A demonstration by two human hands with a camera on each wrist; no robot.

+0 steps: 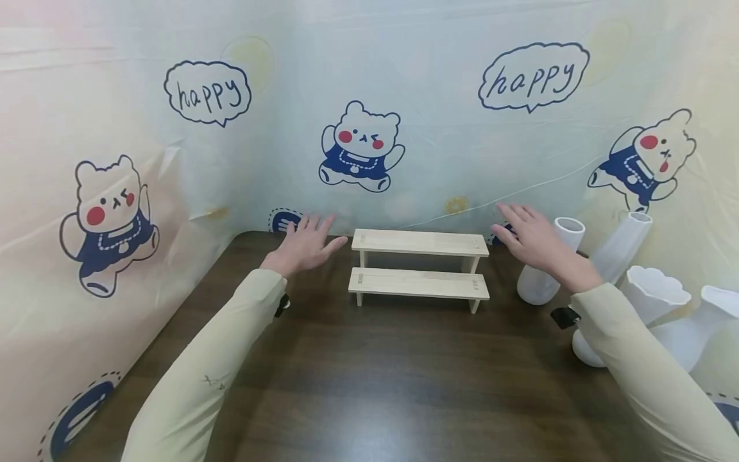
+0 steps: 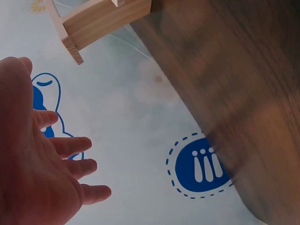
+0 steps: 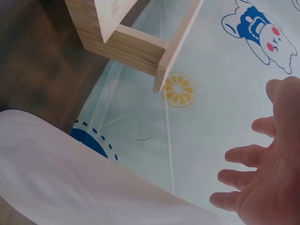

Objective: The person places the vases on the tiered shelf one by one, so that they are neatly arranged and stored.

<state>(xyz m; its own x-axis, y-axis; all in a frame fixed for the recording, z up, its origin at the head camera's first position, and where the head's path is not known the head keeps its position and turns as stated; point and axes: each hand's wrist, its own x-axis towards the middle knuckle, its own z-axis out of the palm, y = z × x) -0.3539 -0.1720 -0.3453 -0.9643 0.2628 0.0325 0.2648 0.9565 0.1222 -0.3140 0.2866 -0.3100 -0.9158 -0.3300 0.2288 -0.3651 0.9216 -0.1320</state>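
Note:
A pale wooden two-step shelf [image 1: 418, 282] stands at the back of the dark table, with its upper step behind the lower one. To its left, my left hand [image 1: 305, 246] hovers with fingers spread and holds nothing. The left wrist view shows that palm and the shelf's end [image 2: 101, 21] above it. My right hand [image 1: 534, 237] is raised on the shelf's other side, fingers extended, also holding nothing. It partly covers a white bulb-bottomed vase [image 1: 537, 285]. In the right wrist view the shelf's side [image 3: 140, 49] appears at the top, away from the fingers.
More white vases stand at the right: a tall slanted one [image 1: 623, 240], one with a scalloped rim [image 1: 655, 292] and one with a flared mouth [image 1: 687, 330]. My right sleeve overlaps some of them. A printed curtain [image 1: 427, 77] hangs around the dark wooden table [image 1: 369, 378].

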